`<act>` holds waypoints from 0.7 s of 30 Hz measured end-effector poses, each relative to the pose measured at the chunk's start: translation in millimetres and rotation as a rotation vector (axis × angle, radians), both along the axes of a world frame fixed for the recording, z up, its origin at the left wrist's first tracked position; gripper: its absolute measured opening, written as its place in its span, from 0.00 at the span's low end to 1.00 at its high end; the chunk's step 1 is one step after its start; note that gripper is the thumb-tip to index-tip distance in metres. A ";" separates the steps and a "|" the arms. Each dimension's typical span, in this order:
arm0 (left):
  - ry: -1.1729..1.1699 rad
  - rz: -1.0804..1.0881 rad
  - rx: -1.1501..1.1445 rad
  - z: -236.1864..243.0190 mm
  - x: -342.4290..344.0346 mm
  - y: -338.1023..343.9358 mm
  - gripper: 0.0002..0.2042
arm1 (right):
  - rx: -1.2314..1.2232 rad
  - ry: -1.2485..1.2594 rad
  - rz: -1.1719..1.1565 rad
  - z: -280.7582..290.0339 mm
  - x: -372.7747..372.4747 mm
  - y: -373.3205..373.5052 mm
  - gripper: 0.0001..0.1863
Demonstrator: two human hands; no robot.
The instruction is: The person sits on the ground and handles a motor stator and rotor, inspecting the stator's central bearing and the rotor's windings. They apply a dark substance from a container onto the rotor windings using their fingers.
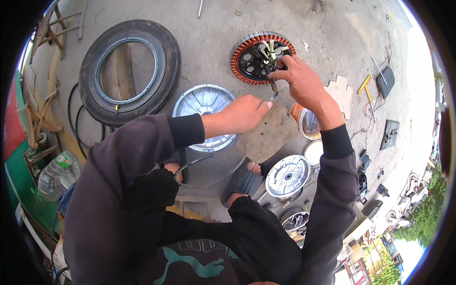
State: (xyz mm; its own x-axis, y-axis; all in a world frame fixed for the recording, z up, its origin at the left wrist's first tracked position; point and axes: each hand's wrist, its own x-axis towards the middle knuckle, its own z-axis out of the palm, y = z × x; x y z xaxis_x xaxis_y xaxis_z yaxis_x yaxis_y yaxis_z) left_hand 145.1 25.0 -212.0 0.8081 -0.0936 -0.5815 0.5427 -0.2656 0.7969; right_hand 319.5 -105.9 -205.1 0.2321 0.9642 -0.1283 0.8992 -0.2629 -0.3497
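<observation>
A motor stator with a ring of copper windings and a black centre lies on the ground ahead. Pale green-white connectors or wire ends stick up from its middle. My right hand reaches over its near right side, thumb and forefinger closed on a dark tube-like piece that runs from the stator toward me. Close to that piece's lower, brownish end is my left hand, fingers curled and thumb pressed down. What it pinches, if anything, is too small to make out.
A tyre with a rim inside lies at the left. A silver wheel cover sits under my left forearm, beside a wooden stump. An orange-white tub, another silver cover and a yellow-handled hammer lie right.
</observation>
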 end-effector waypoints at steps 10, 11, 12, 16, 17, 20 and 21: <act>-0.037 0.010 -0.005 0.1 2.4 -0.5 0.27 | 0.022 0.012 0.054 -3.2 -5.2 2.6 0.21; -0.033 0.015 -0.015 -0.6 2.1 -0.2 0.27 | -0.015 0.015 0.061 -1.0 -6.0 2.7 0.20; -0.029 0.019 -0.025 -1.0 1.8 0.1 0.27 | -0.052 0.019 0.067 3.9 -6.8 2.3 0.19; 0.061 0.030 -0.067 6.6 2.6 -0.8 0.26 | 0.093 0.151 -0.089 8.5 -8.6 -3.3 0.21; 0.059 0.030 -0.066 6.0 -0.3 0.8 0.26 | 0.235 0.202 -0.187 8.4 -8.6 -10.5 0.28; 0.125 0.014 -0.038 11.0 -8.6 18.2 0.25 | 0.382 0.524 -0.616 -11.3 -33.9 -41.0 0.35; 0.161 0.005 -0.027 12.5 -11.8 24.8 0.24 | 0.419 0.670 -0.630 -21.2 -50.3 -48.4 0.40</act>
